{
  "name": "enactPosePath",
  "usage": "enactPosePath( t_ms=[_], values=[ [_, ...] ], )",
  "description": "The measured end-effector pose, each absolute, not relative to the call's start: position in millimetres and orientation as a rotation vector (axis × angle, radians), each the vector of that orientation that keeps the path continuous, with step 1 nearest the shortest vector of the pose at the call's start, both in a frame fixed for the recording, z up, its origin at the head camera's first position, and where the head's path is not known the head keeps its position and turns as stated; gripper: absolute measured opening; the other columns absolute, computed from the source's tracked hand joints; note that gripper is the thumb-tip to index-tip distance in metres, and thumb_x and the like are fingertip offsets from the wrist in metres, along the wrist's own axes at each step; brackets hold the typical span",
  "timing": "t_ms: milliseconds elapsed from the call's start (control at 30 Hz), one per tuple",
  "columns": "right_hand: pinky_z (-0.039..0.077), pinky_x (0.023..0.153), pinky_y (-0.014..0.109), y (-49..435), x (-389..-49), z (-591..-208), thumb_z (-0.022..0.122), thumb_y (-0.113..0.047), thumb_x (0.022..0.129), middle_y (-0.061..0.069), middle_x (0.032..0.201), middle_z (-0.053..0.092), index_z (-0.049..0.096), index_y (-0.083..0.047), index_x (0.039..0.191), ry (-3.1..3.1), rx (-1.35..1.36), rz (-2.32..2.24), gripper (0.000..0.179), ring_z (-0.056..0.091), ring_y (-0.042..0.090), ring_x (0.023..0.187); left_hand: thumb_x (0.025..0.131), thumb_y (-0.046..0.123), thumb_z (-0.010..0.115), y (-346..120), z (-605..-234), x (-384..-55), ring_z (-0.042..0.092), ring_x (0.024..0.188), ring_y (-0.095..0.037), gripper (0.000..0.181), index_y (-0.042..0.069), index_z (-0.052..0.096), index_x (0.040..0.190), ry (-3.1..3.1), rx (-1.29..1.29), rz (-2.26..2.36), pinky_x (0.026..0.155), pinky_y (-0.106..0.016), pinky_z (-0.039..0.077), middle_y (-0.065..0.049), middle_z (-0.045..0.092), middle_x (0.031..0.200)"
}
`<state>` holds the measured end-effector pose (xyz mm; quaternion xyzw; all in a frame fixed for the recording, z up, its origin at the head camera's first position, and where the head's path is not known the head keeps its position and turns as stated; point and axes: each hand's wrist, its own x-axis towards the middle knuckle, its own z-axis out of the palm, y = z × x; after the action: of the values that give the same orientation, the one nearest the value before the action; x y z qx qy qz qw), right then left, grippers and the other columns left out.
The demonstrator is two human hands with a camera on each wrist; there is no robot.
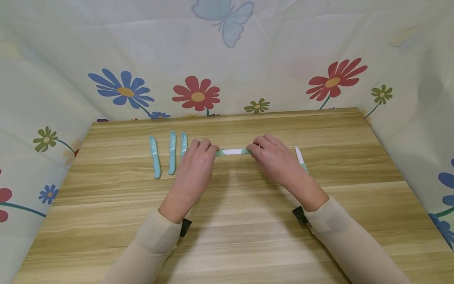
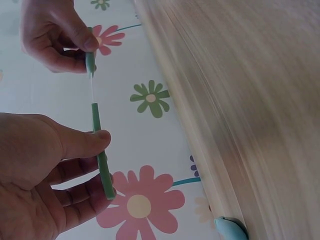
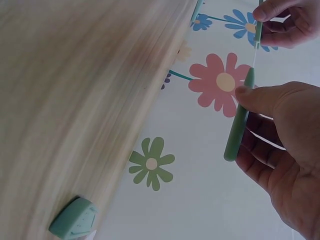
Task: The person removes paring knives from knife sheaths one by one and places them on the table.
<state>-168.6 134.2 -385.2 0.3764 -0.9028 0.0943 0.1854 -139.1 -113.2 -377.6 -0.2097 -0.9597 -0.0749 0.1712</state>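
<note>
A knife with a white blade (image 1: 233, 151) is held level above the table, its blade partly out of a green sheath (image 2: 103, 167). My left hand (image 1: 196, 165) pinches the sheath between thumb and fingers. Gripped in my right hand (image 1: 276, 161) is the knife's green handle (image 3: 237, 132). A stretch of bare blade shows between the two hands. Right of my right hand, a second knife (image 1: 299, 155) lies with its white blade bare; the forearm side of the hand hides most of its green handle.
Left of my left hand lie three light blue knives in sheaths: an outer one (image 1: 155, 157), a middle one (image 1: 172, 153) and one (image 1: 184, 142) partly behind the hand. The wooden table (image 1: 241, 232) ends at the back against a flowered cloth (image 1: 283, 79).
</note>
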Motion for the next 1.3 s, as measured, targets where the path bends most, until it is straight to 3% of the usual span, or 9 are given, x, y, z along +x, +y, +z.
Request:
enactPosePath(
  t_ms=[1300],
  values=[
    [0.054,0.087,0.038,140.3,-170.3,-380.9,0.077,-0.004,0.097,0.013,0.108,0.071,0.077,-0.002,0.115,-2.566,1.035,0.250,0.017,0.062,0.031,0.098,0.096,-0.005,0.073,-116.1,-372.3,-137.8,0.059,0.100,-0.034,0.023,-0.001,0.076,0.119,-2.769,-0.530,-0.179,0.073,-0.043,0.058,-0.015,0.066,0.111]
  ],
)
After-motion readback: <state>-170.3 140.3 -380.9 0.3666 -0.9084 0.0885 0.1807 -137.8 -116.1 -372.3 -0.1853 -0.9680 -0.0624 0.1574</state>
